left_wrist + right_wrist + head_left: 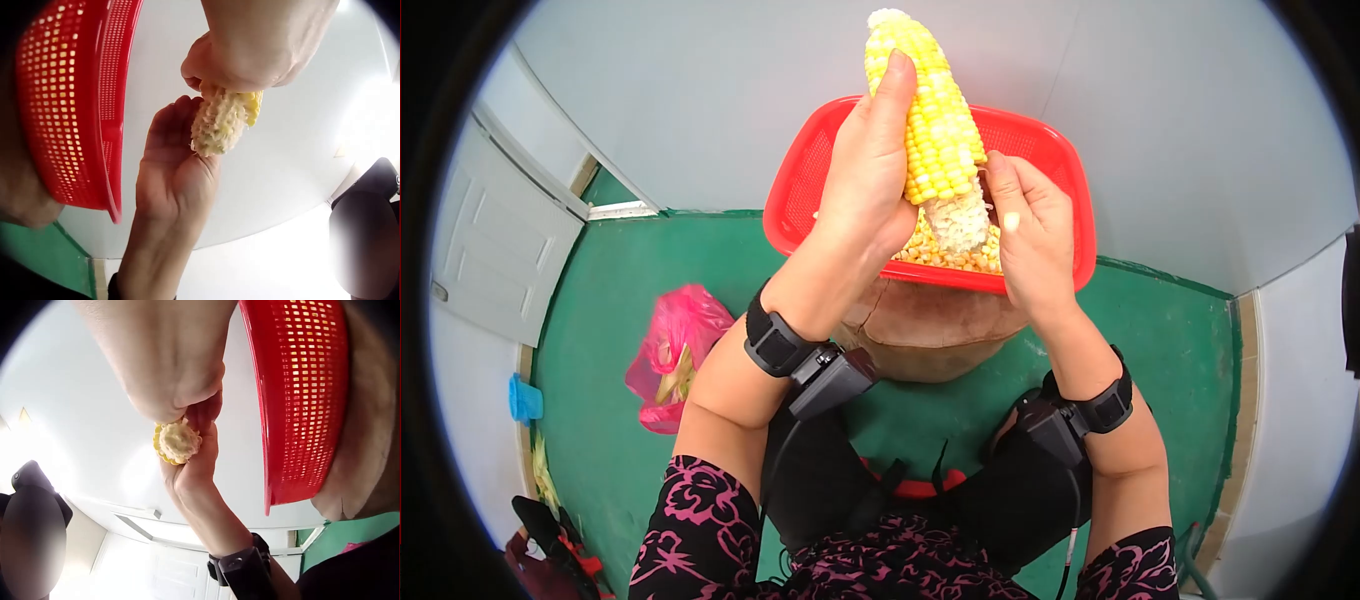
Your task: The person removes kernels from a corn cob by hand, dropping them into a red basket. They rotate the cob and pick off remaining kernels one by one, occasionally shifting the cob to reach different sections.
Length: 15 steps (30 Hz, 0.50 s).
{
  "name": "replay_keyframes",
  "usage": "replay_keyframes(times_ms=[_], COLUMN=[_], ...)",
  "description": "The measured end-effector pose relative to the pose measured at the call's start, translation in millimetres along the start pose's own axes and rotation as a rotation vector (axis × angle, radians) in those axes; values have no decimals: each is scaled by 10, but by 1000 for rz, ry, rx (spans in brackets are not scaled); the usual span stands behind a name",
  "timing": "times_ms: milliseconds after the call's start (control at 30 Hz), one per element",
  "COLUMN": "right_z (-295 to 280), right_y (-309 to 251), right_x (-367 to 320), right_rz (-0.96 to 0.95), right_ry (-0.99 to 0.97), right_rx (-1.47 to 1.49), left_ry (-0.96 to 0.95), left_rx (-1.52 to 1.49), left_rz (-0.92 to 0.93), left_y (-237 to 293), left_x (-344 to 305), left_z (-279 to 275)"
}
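An ear of corn (927, 105) stands tilted over a red plastic basket (805, 180), yellow kernels on its upper part and its lower end stripped to a pale bare cob (962, 218). My left hand (868, 165) grips it from the left, thumb lying along the kernels. At the lower right edge of the kernels, my right hand (1040, 225) has its thumb tip against the ear and its fingers bent in beside the cob. One loose kernel (1012, 221) sticks to that hand. Many loose kernels (940, 255) lie in the basket below.
The basket sits on a round, cracked, wood-like block (930, 335) between the knees. A pink plastic bag (685, 325) with husks lies on the green floor (605, 300) to the left. A grey wall (1180, 150) rises close behind the basket. A white door (500, 235) stands at far left.
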State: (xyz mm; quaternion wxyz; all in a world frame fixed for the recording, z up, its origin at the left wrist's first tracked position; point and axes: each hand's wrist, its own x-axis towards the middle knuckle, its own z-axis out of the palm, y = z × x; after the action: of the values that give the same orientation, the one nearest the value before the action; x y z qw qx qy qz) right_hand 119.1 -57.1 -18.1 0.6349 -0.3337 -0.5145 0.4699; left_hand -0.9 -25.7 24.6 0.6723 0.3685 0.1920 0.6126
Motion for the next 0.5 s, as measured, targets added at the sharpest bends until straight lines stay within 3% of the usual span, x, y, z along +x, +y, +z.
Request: replay_keyframes(times_ms=[133, 267, 333, 367, 500], right_z=[56, -265, -300, -337, -188], right_y=[-82, 150, 81, 68, -201], right_x=[21, 217, 227, 270, 74], right_rz=[195, 44, 129, 98, -94], right_ry=[142, 141, 57, 49, 53], right_rx=[105, -388, -403, -409, -497], left_ry=[56, 222, 194, 248, 173], left_rx=[9, 230, 142, 52, 66], left_rz=[60, 147, 94, -29, 118], left_y=[-104, -245, -247, -180, -4], left_x=[97, 250, 347, 394, 64], left_z=[-10, -167, -298, -325, -101])
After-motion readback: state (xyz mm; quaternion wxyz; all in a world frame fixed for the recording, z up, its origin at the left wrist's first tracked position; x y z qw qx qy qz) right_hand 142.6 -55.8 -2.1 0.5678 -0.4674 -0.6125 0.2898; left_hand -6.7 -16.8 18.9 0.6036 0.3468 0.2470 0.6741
